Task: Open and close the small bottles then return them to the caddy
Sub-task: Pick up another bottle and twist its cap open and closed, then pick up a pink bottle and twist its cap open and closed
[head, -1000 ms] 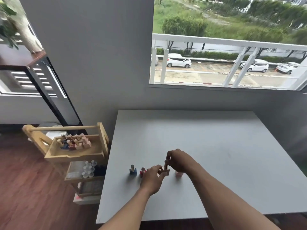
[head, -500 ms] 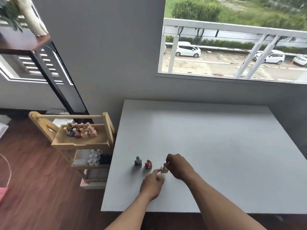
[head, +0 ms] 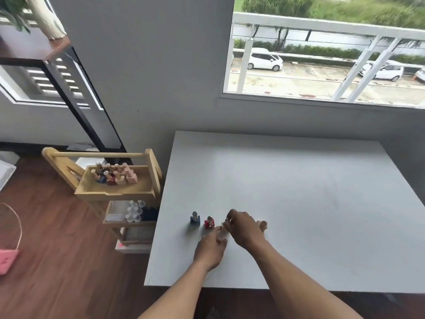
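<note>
both my hands on pale bottle (head: 223, 231) | L hand (head: 210, 250) pinches base, R hand (head: 243, 227) grips cap | blue bottle (head: 195, 218) & red bottle (head: 209, 222) just left, on table (head: 299, 192)

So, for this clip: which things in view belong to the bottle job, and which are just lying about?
Part of the job:
- blue bottle and red bottle on the white table
- pale bottle held by left hand and right hand
- pink bottle behind the right hand
- wooden caddy with more bottles

Lying about:
- pink bag
- potted plant
</note>
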Motion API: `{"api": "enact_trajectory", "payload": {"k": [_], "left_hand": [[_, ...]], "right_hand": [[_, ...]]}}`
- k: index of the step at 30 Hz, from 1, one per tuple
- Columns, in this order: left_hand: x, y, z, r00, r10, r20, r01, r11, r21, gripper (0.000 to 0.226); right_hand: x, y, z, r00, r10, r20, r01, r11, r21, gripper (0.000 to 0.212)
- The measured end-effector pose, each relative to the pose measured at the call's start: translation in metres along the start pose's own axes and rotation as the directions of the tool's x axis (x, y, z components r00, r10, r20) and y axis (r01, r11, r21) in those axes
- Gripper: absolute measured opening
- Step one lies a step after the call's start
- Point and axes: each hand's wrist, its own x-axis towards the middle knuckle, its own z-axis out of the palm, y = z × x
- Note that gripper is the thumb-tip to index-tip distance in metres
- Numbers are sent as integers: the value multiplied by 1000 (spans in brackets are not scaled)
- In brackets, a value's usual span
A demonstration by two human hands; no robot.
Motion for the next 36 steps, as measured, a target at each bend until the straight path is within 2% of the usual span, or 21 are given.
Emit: {"api": "enact_trajectory", "payload": {"k": [7, 10, 12, 18, 23, 30, 36], "left_hand": [[-2, -3, -1, 1000, 13, 3, -13, 1000, -7, 44], [-5, -7, 1, 1000, 16, -7, -16, 1000, 23, 35], [-6, -9, 3, 1000, 19, -7, -18, 998, 65, 28], [-1, 5, 19, 995, 88, 39, -92, 986, 141, 24], [9, 35, 37, 986, 136, 100, -147, 983, 110, 27], [36, 66, 56, 976, 209, 63, -216, 968, 130, 45], [57, 74, 64, 966, 252, 58, -259, 945, 200, 36]], "right_hand": [[0, 4, 5, 1000, 1, 15, -2, 999, 33, 26], [-1, 7, 0, 1000, 3, 20, -3, 1000, 19, 37], [0, 12, -8, 1000, -4, 9, 4, 1000, 1, 36], [1, 40, -42, 990, -46, -130, 49, 999, 17, 29], [-8, 74, -60, 976, 81, -200, -56, 990, 126, 25], [-26, 114, -59, 972, 171, -164, -139, 972, 191, 26], [-30, 130, -47, 982, 162, -101, -141, 972, 190, 27]]}}
